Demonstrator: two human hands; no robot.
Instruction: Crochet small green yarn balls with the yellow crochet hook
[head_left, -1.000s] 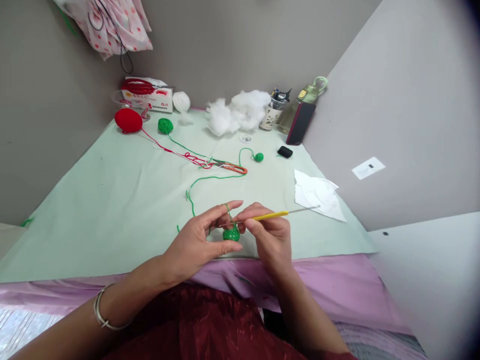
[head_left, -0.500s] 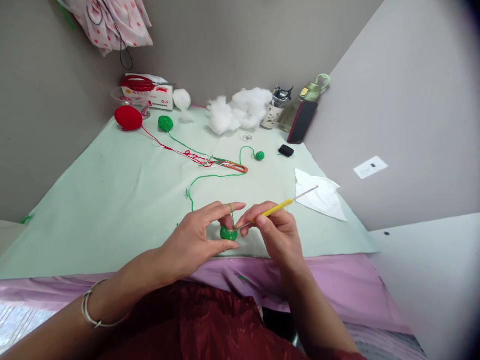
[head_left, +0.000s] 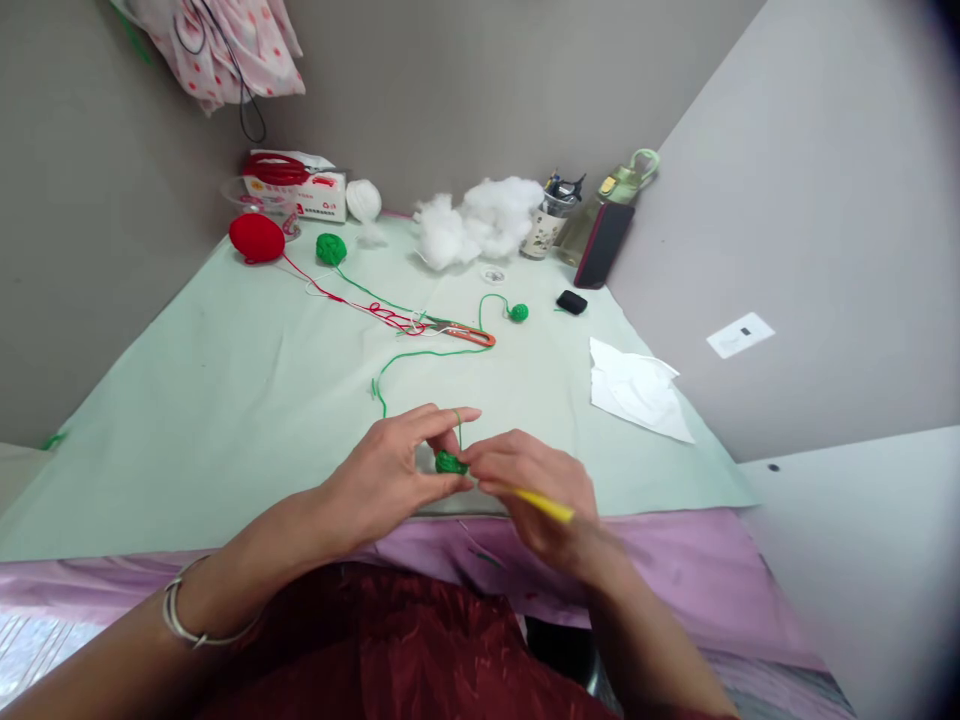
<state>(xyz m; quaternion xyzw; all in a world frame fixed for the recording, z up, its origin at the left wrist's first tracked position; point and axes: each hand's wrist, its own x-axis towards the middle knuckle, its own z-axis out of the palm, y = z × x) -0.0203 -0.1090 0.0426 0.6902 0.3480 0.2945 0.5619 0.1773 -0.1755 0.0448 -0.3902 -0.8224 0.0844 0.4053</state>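
My left hand pinches a small green crocheted piece near the front edge of the pale green table cover, with a strand of green yarn looped over its index finger. Right beside it, my right hand grips a yellow-handled crochet hook, tip at the green piece, handle angled down to the right. The right hand is a little smeared by motion. The yarn runs back across the table toward a small green ball.
Farther back lie orange-handled scissors, a red yarn ball, a tiny green ball, white stuffing, a white yarn ball, a box, a pen cup, a bottle, a dark phone and white paper. Walls close in on three sides.
My right hand has turned over and dropped, swinging the hook's handle from pointing up-right to pointing down-right. The left hand still holds the green piece in about the same place.
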